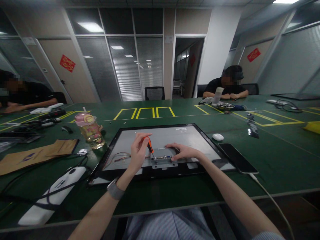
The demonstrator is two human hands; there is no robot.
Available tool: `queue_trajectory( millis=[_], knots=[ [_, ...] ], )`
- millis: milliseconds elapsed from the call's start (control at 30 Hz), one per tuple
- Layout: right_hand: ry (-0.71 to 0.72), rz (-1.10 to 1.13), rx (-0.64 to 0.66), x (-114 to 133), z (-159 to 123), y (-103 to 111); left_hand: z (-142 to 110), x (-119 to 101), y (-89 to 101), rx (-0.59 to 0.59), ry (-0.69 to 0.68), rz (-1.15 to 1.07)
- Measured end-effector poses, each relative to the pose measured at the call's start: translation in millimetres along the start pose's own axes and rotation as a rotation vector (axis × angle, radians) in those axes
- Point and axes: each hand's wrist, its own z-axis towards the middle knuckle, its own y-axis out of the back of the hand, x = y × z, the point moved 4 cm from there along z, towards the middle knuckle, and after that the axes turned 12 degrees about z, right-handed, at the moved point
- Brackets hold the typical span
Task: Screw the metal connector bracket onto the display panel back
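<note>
My left hand [140, 148] is closed around the orange and black handle of a screwdriver [150, 145], which stands nearly upright. Its tip reaches down to a metal bracket with connector ports [162, 157] near the front edge of a flat display panel [162, 136]. The panel lies back side up, with a grey sheet inside a black frame. My right hand [183, 151] rests on the right end of the bracket, fingers spread over it. What lies under those fingers is partly hidden. Thin wires [120, 156] run across the panel to the left of the bracket.
A phone [238, 158] with a cable and a white earbud case [217, 137] lie to the right. On the left are a drink bottle [91, 131], a paper bag [37, 155] and a white power strip [52, 196] with cables. Two people sit across the green table [175, 190].
</note>
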Motion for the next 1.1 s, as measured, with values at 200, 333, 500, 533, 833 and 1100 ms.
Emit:
queue_trajectory(
  millis=[200, 333, 500, 533, 833, 1100],
  knots=[
    [-0.02, 0.005, 0.003, -1, -1, 0, -1, 11, -3.7, 0.011, 0.11, -0.222],
    [-0.012, 0.008, 0.001, 1, -2, 0, 0, 11, -5.1, 0.03, 0.12, -0.248],
    [-0.017, -0.001, 0.004, 1, -2, 1, 0, 3, -1.4, 0.013, 0.054, -0.082],
    [-0.01, -0.004, 0.005, 0, -1, 1, 0, 1, -0.3, -0.001, 0.029, -0.038],
    [-0.003, -0.007, -0.001, 0, 0, 0, -1, 5, -3.0, 0.051, 0.095, -0.165],
    [0.0, 0.01, 0.003, -1, 0, 0, 0, 1, 1.0, -0.016, 0.006, -0.004]
  ],
)
